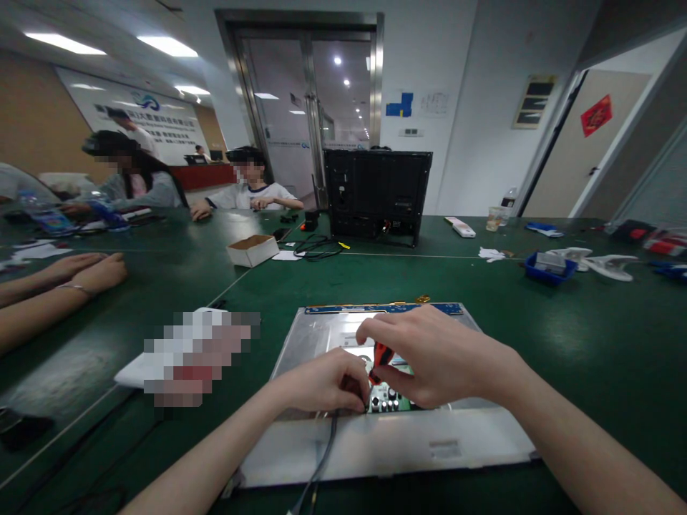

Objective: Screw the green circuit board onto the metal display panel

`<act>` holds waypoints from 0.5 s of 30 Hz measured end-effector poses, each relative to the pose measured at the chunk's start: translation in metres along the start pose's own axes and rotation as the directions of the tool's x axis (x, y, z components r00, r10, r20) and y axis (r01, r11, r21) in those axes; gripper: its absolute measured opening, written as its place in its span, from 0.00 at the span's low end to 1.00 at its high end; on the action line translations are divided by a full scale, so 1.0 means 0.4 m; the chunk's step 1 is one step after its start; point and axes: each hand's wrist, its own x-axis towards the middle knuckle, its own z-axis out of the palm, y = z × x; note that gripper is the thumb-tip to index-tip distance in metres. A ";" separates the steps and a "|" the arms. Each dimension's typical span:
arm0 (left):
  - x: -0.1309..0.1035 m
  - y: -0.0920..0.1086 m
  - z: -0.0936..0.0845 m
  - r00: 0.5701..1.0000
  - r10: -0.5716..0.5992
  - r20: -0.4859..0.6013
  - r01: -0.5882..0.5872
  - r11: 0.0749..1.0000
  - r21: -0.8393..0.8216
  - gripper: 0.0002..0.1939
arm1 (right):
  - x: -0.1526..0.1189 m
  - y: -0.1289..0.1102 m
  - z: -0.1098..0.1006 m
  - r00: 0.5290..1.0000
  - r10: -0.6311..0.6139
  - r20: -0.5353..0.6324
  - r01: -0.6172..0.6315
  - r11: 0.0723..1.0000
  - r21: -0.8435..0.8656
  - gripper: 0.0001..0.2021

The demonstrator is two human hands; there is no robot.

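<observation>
The metal panel [316, 335] looks smooth, the tabletop [547, 343] glossy.

Bright ceiling panels [167, 46], edges apparently blurry.

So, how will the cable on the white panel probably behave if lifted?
The cable is probably floppy, since it curves across the panel. Being thin, it is likely light. Lifting may tug near the board, because it runs up to the left hand there.

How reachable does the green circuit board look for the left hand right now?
Probably yes: the left hand is at the left side of the green circuit board, with nothing visible blocking it. The right hand, gripping a red-and-black tool, hides part of the board.
</observation>
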 end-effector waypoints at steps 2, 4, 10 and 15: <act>-0.002 0.002 -0.001 1.000 -0.008 -0.003 0.008 1.000 0.008 0.04 | -0.001 0.000 -0.002 1.000 0.000 0.006 0.000 1.000 0.005 0.14; -0.003 0.003 -0.005 1.000 0.000 -0.013 0.001 1.000 0.016 0.04 | -0.001 0.000 -0.001 1.000 -0.003 0.011 0.003 1.000 0.005 0.14; -0.009 0.006 -0.041 0.989 0.065 -0.131 -0.046 0.988 0.147 0.04 | 0.001 0.004 0.003 1.000 0.005 0.015 -0.005 0.999 -0.036 0.10; -0.017 0.006 -0.045 0.971 0.131 -0.199 -0.093 0.977 0.189 0.07 | 0.005 0.003 0.005 1.000 0.017 0.011 -0.016 0.999 -0.036 0.08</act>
